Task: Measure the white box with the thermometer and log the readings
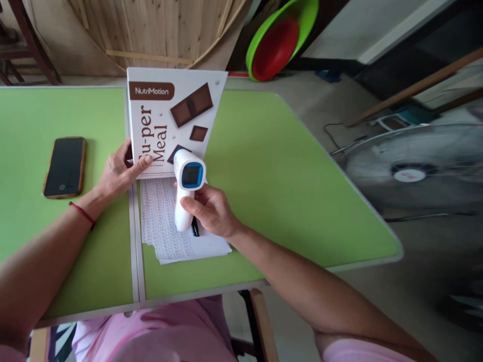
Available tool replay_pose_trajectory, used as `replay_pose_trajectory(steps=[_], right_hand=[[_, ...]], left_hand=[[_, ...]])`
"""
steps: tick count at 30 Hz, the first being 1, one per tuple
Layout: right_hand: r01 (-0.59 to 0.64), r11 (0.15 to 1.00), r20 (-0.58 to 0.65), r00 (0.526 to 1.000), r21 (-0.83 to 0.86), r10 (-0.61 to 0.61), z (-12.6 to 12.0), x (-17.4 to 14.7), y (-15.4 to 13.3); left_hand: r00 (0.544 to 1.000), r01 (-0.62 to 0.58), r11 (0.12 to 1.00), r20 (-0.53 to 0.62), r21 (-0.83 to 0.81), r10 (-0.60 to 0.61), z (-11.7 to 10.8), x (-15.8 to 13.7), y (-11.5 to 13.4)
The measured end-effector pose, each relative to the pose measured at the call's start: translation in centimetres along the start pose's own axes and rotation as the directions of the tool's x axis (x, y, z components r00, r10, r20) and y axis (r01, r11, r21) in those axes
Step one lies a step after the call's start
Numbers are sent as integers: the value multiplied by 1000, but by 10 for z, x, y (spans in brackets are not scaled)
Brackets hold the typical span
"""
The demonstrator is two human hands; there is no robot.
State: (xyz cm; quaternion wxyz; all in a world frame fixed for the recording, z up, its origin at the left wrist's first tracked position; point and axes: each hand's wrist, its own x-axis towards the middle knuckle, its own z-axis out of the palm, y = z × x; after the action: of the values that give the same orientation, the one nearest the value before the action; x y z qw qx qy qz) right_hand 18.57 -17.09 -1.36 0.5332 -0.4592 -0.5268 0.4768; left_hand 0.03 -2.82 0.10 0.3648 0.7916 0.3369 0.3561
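Note:
My left hand (123,168) grips the lower left corner of a white NutriMotion box (158,118), thumb on its printed front and fingers behind. The box is tilted up over the table, with chocolate pieces pictured on it. In my right hand (211,206) is a white infrared thermometer (184,213), its handle wrapped by my fingers. Its blue-rimmed dark screen faces me, and its head overlaps the box's lower edge in view; I cannot tell whether they touch. Under both lie sheets of handwritten paper (162,236). A black pen (195,227) rests on them, partly hidden by the thermometer.
A smartphone (65,166) in a brown case lies left on the green table (287,201). A metal seam runs between the two tabletops. Beyond the table's right edge stands a large fan (377,171). Green and red basins (275,50) lean at the back.

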Motion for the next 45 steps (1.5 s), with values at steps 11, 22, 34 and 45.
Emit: replay_pose_trajectory(steps=[11,22,34,45], right_hand=[[-40,994,24,999,102,38,-3,0,-5],[22,987,-382,921,-159,-82,-16,-1,-16],[108,958,-377,903,-264,-205,-17,-8,-21],[118,939,-400,883,-322,-248,-19,-10,-23]], left_hand=[[995,98,983,16,-155,-97,-3,3,-1],[982,-43,998,-184,-45,34,-8,9,-28],[937,121,992,-335,38,-102,-5,13,-47],[821,-532,801,400,273,408,30,-45,64]])
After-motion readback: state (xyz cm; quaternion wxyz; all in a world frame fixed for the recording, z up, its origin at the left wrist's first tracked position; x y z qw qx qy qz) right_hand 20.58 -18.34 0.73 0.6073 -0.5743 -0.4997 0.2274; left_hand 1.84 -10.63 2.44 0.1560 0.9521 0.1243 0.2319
